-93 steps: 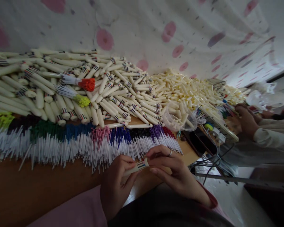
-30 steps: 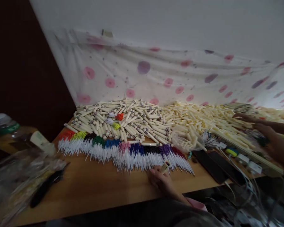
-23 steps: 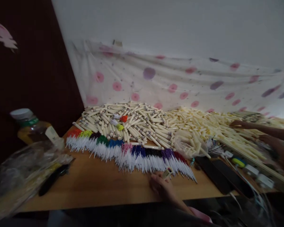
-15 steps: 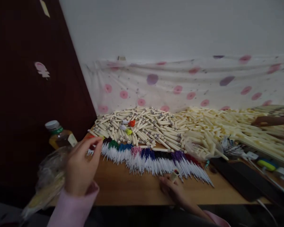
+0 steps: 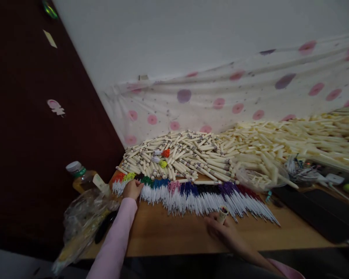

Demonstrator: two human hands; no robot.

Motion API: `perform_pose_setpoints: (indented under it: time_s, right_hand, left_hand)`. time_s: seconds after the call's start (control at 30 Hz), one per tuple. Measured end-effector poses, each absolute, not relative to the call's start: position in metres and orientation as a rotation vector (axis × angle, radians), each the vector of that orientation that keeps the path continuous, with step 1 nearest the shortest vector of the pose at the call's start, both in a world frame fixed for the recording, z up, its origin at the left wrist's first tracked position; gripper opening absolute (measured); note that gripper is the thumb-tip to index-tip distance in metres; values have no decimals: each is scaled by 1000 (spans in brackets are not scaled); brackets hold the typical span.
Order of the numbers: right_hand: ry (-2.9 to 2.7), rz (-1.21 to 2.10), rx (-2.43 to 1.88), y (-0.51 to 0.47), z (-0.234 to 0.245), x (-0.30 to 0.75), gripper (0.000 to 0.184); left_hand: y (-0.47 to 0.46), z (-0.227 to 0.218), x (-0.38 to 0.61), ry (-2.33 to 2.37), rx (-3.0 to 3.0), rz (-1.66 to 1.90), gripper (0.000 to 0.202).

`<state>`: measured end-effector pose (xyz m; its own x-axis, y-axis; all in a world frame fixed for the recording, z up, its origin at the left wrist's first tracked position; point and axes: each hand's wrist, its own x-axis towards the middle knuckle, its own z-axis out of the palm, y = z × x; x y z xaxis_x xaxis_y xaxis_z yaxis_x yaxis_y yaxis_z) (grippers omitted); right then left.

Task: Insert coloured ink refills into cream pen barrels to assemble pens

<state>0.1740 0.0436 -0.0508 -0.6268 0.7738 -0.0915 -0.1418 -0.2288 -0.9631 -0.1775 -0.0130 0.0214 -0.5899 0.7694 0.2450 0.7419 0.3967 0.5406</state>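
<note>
Barrel [image 5: 222, 217] in my right hand [image 5: 221, 229], open end up, just in front of the refills [image 5: 232, 201]: I had my fingers closed round it. Dark and reddish bits showed in its mouth, so I judged it partly filled and not yet topped. My left hand [image 5: 133, 189] was down at the row's left part, fingers bent together between the yellow and green ones; whether they pinched one I couldn't tell. Behind, the heaped pens [image 5: 189, 155] with striped collars looked finished; the plain tubes [image 5: 273, 137] rightward seemed left to do.
</note>
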Motion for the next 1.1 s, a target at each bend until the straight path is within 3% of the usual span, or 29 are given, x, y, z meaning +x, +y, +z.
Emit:
perform_pose_setpoints:
  time_s: [0.33, 0.57, 0.8, 0.97, 1.1]
  right_hand:
    - [-1432, 1914, -862, 39, -44, 180, 60]
    - [-1595, 1733, -853, 39, -26, 173, 47]
    - [-1639, 1730, -807, 34, -27, 171, 37]
    - [-1668, 1762, -768, 39, -23, 174, 44]
    - [-1660, 1781, -778, 44, -16, 176, 49]
  left_hand:
    - [-7, 31, -179, 2434, 1051, 1255, 22]
    - [-19, 33, -59, 1776, 1008, 1534, 43]
    - [-9, 12, 27, 1502, 858, 1604, 38]
    - [-5, 16, 32, 1486, 791, 1678, 27]
    - [-9, 26, 34, 1374, 646, 1643, 33]
